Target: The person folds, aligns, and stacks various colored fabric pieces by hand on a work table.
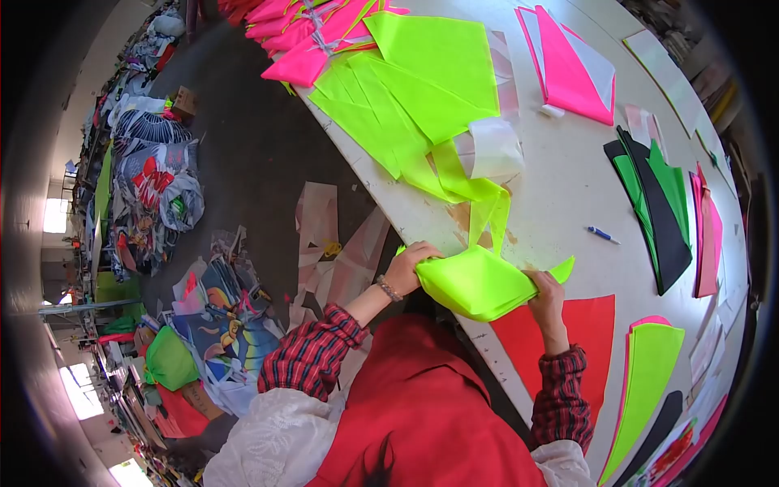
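Between my two hands is a folded stack of neon yellow-green fabric, bowed in the middle over the table's near edge. My left hand is closed on its left end, with a beaded bracelet at the wrist. At the right end, my right hand grips the fabric, and a pointed corner sticks out past the fingers. More neon yellow-green fabric pieces lie spread on the table just beyond. A red fabric piece lies flat beneath my right forearm.
The white table carries a blue pen, folded pink fabric, green and black pieces and tied pink bundles. Pale paper-like strips lie on the dark floor at left, near piled scraps and bags.
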Available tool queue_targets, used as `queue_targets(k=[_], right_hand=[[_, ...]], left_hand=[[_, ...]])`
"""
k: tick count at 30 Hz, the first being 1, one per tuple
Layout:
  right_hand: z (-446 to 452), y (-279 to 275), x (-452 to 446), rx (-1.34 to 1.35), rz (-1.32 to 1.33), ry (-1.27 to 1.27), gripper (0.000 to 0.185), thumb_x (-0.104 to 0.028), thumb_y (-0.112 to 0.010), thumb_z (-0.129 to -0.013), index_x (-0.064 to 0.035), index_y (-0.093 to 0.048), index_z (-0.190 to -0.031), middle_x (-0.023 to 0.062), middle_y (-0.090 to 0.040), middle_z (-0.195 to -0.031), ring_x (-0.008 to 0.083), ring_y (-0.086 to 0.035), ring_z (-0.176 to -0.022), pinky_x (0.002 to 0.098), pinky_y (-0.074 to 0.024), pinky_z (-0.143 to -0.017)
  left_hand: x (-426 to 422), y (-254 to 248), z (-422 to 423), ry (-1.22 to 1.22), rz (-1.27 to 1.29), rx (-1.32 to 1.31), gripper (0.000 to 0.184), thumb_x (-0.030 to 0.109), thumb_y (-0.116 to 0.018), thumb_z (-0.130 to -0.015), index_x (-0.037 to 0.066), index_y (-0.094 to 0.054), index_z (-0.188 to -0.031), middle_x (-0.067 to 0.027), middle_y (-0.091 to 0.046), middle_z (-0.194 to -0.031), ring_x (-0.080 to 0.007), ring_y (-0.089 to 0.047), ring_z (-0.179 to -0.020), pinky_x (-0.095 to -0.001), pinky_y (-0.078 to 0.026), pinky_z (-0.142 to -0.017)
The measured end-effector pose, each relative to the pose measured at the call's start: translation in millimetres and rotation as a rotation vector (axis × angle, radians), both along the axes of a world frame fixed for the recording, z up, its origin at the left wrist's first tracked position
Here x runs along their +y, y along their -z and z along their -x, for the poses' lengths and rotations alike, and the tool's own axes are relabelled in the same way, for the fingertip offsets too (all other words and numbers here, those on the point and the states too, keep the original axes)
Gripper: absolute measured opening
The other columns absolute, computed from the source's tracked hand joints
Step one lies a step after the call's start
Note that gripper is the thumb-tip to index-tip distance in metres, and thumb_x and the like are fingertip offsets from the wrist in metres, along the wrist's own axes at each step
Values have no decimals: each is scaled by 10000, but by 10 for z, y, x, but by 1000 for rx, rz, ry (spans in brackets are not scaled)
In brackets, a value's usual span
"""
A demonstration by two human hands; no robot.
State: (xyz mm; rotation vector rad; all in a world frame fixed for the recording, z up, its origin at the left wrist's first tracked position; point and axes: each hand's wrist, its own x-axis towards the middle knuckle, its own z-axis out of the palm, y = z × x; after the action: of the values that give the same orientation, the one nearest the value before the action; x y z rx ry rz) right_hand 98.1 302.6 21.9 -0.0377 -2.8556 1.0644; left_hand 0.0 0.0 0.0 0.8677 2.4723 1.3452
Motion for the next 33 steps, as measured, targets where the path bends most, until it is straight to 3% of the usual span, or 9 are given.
queue_targets(k=[10, 14, 18, 19, 20, 24, 28, 30, 33], right_hand=[[-94, 674, 248, -53, 225, 38, 327, 18, -525, -685, -36, -629, -990, 112, -665, -914, 270, -611, -779, 309, -459, -703], [-307, 659, 63, -160, 337, 282, 375, 28, -501, -724, -36, -568, -1087, 87, -660, -942, 217, -589, -779, 302, -441, -700], [-580, 603, -194, 8, 503, 489, 318, -13, -535, -763, -30, -567, -1079, 120, -643, -926, 283, -598, -766, 337, -461, -671], [-622, 611, -230, 44, 631, 611, 267, -34, -535, -792, -21, -573, -1056, 109, -638, -899, 246, -586, -745, 321, -458, -656], [-668, 641, -286, 76, 770, 725, 220, -56, -536, -822, -12, -579, -1033, 98, -633, -872, 209, -574, -723, 304, -454, -642], [-544, 681, -167, -47, 1156, 1035, 230, -122, -526, -870, 28, -576, -1037, 86, -593, -787, 175, -552, -675, 246, -452, -634], [-515, 1099, -150, -202, 1207, 1174, 291, -162, -576, -849, 69, -567, -1026, 125, -614, -859, 179, -574, -674, 249, -470, -591], [-493, 1265, -190, -195, 1182, 1259, 298, -145, -579, -846, 83, -560, -1037, 141, -625, -901, 188, -595, -715, 256, -483, -610], [-471, 1263, -219, -225, 1232, 1280, 288, -112, -575, -837, 104, -564, -1027, 149, -624, -890, 194, -596, -735, 264, -477, -623]], left_hand=[[39, 42, 389, 27, 157, -22, 301, 86, -578, -719, 63, -638, -1013, -70, -676, -940, -255, -633, -772, -302, -462, -648], [336, -566, 931, 153, 198, 49, 278, 127, -565, -732, 97, -662, -991, -57, -681, -920, -240, -631, -748, -297, -463, -640], [1429, -1366, 1304, 369, 604, 428, 279, 167, -597, -713, 164, -665, -983, -64, -673, -922, -299, -618, -751, -341, -470, -631], [1772, -1451, 1311, 455, 539, 502, 279, 178, -597, -716, 175, -662, -987, -71, -669, -928, -307, -613, -757, -355, -470, -633], [2206, -1435, 1373, 530, 835, 626, 272, 179, -575, -741, 183, -654, -1002, -44, -652, -1016, -273, -608, -838, -354, -472, -714], [2963, -1401, 1126, 142, -45, 931, 314, 112, -541, -732, 147, -619, -1034, -28, -619, -1048, -236, -567, -929, -333, -400, -890], [2323, -875, 1049, 8, -46, 788, 403, 66, -564, -708, 81, -566, -1111, -81, -600, -1059, -267, -555, -931, -344, -423, -863], [1700, -240, 1186, -165, 36, 435, 443, 51, -571, -716, 45, -533, -1157, -125, -577, -1076, -293, -550, -947, -342, -447, -849], [944, 387, 1207, -169, 432, 221, 445, 90, -580, -737, 19, -501, -1169, -167, -538, -1127, -298, -540, -981, -363, -431, -881]])
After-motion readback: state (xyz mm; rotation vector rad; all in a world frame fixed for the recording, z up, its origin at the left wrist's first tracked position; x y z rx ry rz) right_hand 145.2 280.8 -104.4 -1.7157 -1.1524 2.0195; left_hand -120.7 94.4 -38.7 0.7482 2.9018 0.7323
